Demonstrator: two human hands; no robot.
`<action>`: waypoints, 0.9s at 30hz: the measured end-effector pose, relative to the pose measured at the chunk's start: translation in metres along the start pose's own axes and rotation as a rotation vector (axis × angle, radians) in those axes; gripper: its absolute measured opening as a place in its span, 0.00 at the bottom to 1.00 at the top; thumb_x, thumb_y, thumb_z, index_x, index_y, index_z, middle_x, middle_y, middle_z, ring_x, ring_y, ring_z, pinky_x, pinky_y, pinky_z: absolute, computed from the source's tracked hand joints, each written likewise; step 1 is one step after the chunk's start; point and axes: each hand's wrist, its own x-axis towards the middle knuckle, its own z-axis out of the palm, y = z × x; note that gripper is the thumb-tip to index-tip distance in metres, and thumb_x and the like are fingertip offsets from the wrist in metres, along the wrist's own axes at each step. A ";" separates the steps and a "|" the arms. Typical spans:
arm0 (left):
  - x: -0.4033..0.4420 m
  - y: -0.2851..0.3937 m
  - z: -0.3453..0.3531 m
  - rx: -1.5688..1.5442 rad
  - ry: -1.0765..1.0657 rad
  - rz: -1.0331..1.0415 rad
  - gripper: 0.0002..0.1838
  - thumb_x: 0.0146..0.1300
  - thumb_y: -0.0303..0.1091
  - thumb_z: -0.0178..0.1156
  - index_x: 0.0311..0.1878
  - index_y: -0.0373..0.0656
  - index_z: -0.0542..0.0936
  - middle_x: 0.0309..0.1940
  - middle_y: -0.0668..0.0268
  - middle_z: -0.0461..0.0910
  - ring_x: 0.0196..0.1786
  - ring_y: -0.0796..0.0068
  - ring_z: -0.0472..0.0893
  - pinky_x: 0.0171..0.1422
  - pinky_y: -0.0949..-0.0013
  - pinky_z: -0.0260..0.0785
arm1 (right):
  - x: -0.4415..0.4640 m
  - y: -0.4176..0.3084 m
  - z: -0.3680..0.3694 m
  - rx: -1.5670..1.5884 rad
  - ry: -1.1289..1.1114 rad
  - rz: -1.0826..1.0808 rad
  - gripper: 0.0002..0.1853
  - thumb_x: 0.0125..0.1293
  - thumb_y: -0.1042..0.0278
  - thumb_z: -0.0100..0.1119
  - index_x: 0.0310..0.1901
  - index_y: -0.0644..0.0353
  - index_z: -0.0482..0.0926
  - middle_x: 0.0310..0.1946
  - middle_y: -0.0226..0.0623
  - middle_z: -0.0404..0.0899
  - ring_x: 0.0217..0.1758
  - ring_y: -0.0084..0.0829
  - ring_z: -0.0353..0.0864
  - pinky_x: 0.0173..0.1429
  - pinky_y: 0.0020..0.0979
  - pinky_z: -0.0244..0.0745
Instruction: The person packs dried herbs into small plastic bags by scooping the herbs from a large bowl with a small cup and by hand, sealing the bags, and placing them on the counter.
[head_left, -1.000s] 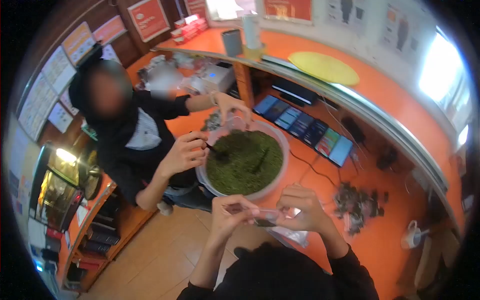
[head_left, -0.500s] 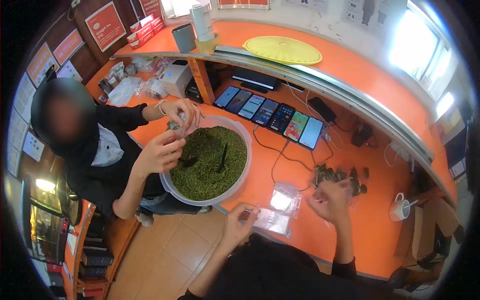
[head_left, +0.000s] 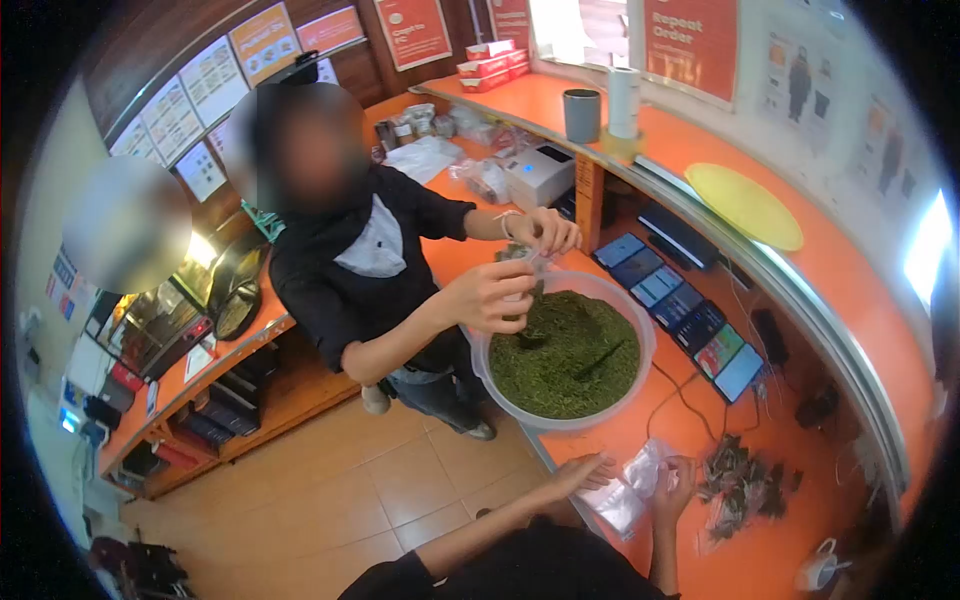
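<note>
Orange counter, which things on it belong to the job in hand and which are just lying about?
Seem part of the job:
- Round plastic tub
- Chopped green herb
- Clear plastic bags
- Pile of small packets

Seem just lying about:
- Row of phones
- White mug
- Grey cup

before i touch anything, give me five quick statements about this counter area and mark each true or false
1. The round tub holds green leafy material. True.
2. The yellow disc lies on the floor. False: the yellow disc lies on the raised orange shelf.
3. The right hand is at the clear bags. True.
4. The left hand is inside the tub. False: the left hand is at the bags.
5. Several phones lie in a row. True.
</note>
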 end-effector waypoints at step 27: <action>-0.033 0.032 0.016 0.913 0.031 0.709 0.14 0.71 0.41 0.59 0.41 0.39 0.81 0.33 0.61 0.79 0.40 0.60 0.80 0.49 0.57 0.71 | 0.011 -0.065 -0.002 0.058 -0.789 0.179 0.08 0.61 0.71 0.72 0.31 0.67 0.84 0.22 0.31 0.83 0.23 0.16 0.76 0.29 0.22 0.70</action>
